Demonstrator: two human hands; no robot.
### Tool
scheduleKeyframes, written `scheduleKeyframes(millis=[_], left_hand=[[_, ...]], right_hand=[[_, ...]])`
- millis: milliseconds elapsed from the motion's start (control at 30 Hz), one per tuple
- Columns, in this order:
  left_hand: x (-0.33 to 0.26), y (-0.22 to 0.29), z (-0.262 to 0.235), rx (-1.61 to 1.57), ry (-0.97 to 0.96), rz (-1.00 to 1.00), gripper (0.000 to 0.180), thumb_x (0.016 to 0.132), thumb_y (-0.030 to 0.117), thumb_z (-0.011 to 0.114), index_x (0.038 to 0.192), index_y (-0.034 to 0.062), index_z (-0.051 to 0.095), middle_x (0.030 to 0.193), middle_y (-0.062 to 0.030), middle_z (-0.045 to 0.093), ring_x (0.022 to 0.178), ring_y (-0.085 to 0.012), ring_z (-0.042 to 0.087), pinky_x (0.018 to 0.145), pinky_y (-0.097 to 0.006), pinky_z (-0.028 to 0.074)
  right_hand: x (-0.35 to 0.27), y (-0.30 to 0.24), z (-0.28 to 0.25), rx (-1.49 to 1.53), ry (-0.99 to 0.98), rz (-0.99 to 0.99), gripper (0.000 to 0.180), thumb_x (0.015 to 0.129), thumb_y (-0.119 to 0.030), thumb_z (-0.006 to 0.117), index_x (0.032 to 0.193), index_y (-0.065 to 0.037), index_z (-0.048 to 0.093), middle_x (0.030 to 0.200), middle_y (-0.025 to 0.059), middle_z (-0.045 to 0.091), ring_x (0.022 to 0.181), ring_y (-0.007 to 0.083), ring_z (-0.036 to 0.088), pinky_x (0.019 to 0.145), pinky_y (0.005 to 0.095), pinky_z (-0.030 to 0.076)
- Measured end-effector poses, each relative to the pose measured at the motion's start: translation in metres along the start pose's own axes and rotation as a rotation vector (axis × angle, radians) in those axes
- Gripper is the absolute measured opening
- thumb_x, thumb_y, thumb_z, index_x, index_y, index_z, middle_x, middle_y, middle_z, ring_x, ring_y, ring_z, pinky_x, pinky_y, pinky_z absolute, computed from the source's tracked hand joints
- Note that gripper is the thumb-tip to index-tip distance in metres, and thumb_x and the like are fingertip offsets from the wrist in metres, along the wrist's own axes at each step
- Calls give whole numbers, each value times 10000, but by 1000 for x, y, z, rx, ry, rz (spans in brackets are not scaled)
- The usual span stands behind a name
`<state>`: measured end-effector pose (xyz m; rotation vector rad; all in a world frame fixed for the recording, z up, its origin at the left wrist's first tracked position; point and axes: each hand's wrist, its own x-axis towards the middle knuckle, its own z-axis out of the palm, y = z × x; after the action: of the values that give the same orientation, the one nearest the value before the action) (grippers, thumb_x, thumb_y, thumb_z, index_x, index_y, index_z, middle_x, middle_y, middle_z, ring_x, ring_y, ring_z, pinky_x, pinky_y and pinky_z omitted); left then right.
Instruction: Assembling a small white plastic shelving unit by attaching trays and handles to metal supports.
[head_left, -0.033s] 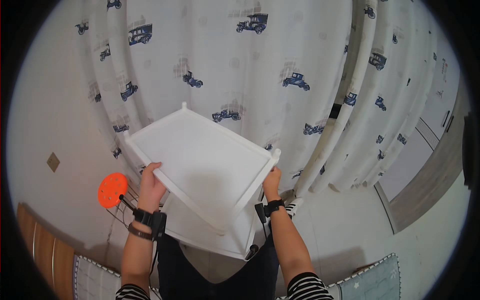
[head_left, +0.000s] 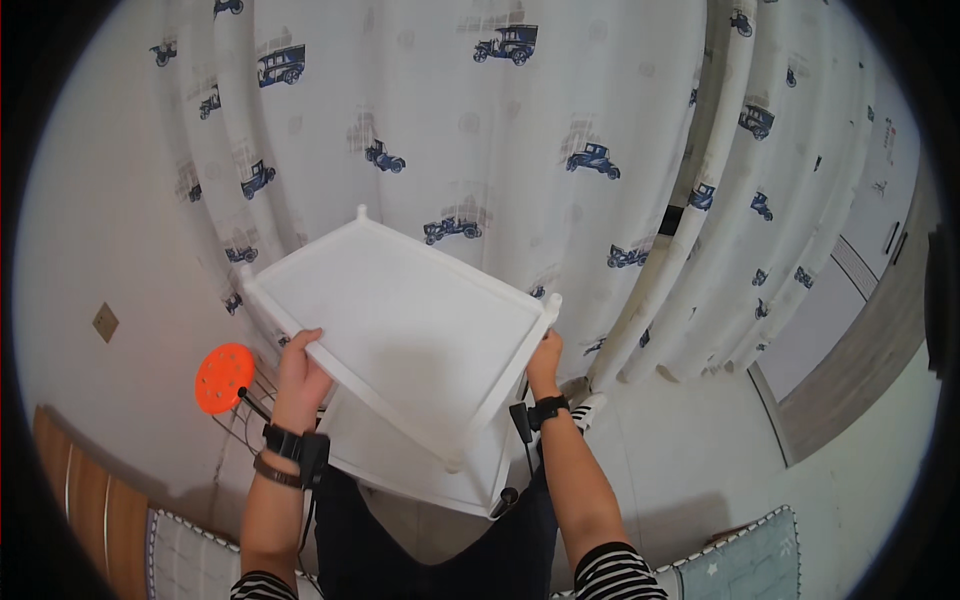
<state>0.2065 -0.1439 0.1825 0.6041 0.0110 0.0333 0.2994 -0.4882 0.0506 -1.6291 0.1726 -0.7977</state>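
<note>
Left hand [head_left: 302, 368] grasps the upper tray [head_left: 400, 290] by its edge, right hand [head_left: 545, 362] its right corner, apparently for balance above the lower tray [head_left: 365, 445].

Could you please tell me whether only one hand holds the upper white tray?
No, the left hand and the right hand both hold the upper white tray at its edges.
</note>
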Motion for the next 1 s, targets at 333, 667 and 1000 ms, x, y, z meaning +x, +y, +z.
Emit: scheduleKeyframes(millis=[333, 667, 1000], left_hand=[[-125, -31, 31, -35, 59, -78, 431, 838, 35, 485, 1254, 8, 377, 1245, -121, 473, 1145, -265, 470, 980, -431, 379], [-103, -28, 31, 52, 34, 3, 427, 812, 111, 491, 1221, 19, 412, 1207, -102, 504, 1139, -256, 470, 982, -413, 356], [-13, 3, -4, 42, 22, -49, 437, 705, 70, 483, 1136, 2, 454, 1087, -113, 552, 1044, -282, 520, 940, -413, 387]], right_hand=[[2, 4, 19, 466, -152, 176, 196, 804, -96, 557, 693, 63, 583, 607, 51, 595, 546, 100, 522, 501, 270, 428], [6, 12, 9, 498, -231, 214, 179, 797, -87, 563, 700, 60, 595, 619, 54, 604, 544, 102, 533, 499, 264, 437], [9, 15, 2, 219, -142, 55, 173, 769, -102, 587, 642, 16, 600, 561, 52, 576, 482, 99, 495, 444, 261, 395]])
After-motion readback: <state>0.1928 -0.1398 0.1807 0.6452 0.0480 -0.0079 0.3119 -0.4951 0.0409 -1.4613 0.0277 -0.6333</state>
